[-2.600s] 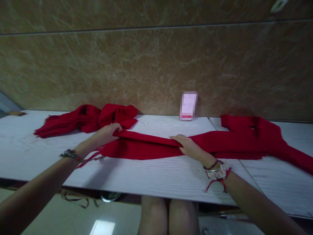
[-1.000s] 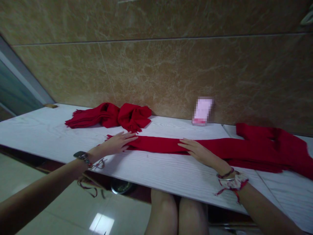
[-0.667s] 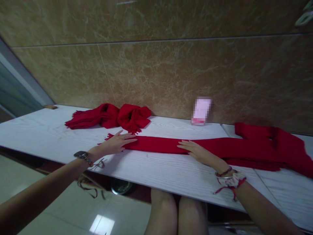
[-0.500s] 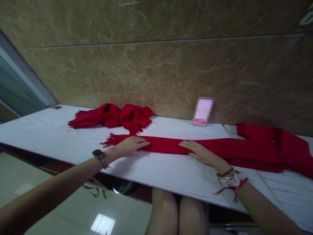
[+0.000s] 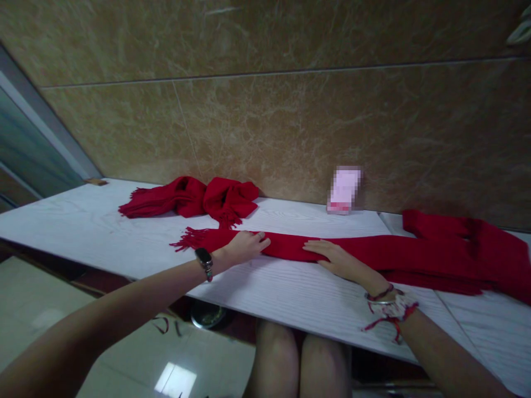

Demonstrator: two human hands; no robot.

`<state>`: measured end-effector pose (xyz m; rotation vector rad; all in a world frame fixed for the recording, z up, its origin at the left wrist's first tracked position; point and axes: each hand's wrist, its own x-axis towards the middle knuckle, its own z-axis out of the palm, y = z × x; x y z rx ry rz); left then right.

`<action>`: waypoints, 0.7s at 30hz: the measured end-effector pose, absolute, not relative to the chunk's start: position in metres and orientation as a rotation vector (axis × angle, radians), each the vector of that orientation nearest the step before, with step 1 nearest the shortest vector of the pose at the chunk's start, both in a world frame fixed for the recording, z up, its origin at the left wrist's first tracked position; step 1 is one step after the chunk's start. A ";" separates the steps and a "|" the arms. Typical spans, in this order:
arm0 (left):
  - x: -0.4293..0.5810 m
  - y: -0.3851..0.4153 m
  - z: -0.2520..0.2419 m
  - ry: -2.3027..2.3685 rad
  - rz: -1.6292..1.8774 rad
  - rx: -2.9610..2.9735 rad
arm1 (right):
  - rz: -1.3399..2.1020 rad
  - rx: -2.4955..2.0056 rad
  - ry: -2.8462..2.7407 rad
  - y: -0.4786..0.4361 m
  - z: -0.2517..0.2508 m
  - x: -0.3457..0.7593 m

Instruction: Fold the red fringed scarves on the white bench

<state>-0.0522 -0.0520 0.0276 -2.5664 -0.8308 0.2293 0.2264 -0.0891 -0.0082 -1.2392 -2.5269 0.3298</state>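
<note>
A long red scarf (image 5: 286, 246) lies folded lengthwise in a flat strip along the table, its fringe at the left end. My left hand (image 5: 245, 246), wearing a ring and a dark watch at the wrist, rests on the scarf near the fringe with its fingers slightly bent over the cloth. Further right, my right hand (image 5: 334, 258) lies flat on the same scarf, fingers extended. Behind my left hand sits a second red scarf (image 5: 188, 198), bunched and looped, with fringed ends.
The white wood-grain table (image 5: 269, 287) runs along a brown marble-like wall (image 5: 265, 127). A pink blurred box-like object (image 5: 345, 189) leans against the wall. More red cloth (image 5: 498, 243) lies loosely at the right. Below the table's front edge, a round metal bowl (image 5: 208, 315) shows.
My left hand has slid to the right along the scarf, toward my right hand, and its fingers are more bent. My right hand has stayed in place.
</note>
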 end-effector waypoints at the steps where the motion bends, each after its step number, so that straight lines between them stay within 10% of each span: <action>1: -0.049 -0.052 0.026 -0.769 0.225 -2.562 | 0.330 -1.236 -2.531 -0.089 -0.009 0.227; 21: -0.169 -0.035 0.045 -0.823 0.333 -2.777 | 0.173 -1.183 -2.630 -0.092 0.004 0.209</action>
